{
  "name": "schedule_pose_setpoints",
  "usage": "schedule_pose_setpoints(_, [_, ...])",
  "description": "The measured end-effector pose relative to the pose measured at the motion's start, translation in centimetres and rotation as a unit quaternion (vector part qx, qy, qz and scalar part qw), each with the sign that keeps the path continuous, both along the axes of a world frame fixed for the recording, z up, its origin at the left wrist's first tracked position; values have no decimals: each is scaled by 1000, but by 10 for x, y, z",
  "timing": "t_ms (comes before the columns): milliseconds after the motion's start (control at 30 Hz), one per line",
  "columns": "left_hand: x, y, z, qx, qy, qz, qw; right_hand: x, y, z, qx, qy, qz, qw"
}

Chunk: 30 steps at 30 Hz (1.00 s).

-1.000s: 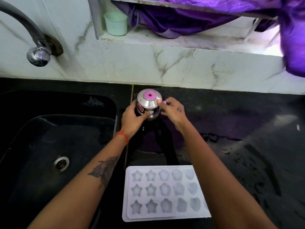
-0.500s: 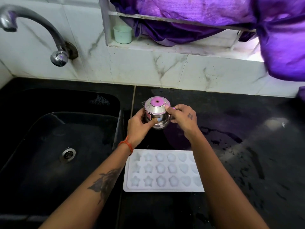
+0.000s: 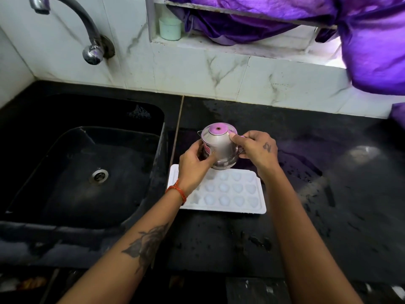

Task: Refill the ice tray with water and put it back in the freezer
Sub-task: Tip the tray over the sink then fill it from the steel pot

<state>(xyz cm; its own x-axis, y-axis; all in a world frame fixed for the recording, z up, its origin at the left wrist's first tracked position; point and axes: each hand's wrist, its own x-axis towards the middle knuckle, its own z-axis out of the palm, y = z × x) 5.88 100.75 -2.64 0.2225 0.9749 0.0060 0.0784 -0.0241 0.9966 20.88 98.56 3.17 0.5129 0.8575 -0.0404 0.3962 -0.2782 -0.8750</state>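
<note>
The white ice tray (image 3: pixel 221 191) lies flat on the wet black desk (image 3: pixel 317 194), just to the right of the black sink (image 3: pixel 72 172), its long side running left to right. Its shaped cells look pale and hazy; whether they hold water cannot be told. Both hands are wrapped around a small steel pot (image 3: pixel 219 148) with a pink-topped lid, held in the air above the far edge of the tray. The left hand (image 3: pixel 194 165) grips the pot's lower left side, thumb across the front; an orange thread band (image 3: pixel 177 191) circles that wrist, and the forearm covers the tray's left cells. The right hand (image 3: pixel 256 150) clasps the right side, with a fingertip pressed near the lid's rim. A curved metal tap (image 3: pixel 87 31) comes out of the marble wall behind the sink. A pale green cup (image 3: pixel 169 28) stands in the window recess, beside bunched purple cloth (image 3: pixel 306 18).
</note>
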Motion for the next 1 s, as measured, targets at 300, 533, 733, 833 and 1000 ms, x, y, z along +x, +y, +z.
schedule_pose_setpoints(300, [3,-40,-4,-17,-17,32,999,-3,-32,3,-8,-35,19,999])
schedule_pose_setpoints(533, [3,-61,-13,-18,-25,63,998,-7,-42,5,-25,-81,44,995])
schedule_pose_setpoints(733, [1,-70,-18,-28,-41,70,996,-13,-44,11,-19,-116,82,990])
schedule_pose_setpoints(833, [0,-72,-19,-33,-51,69,996,-19,-45,17,-20,-142,96,985])
schedule_pose_setpoints(1000, [-2,-73,-19,-40,-69,64,995,-23,-47,23,-25,-155,105,982])
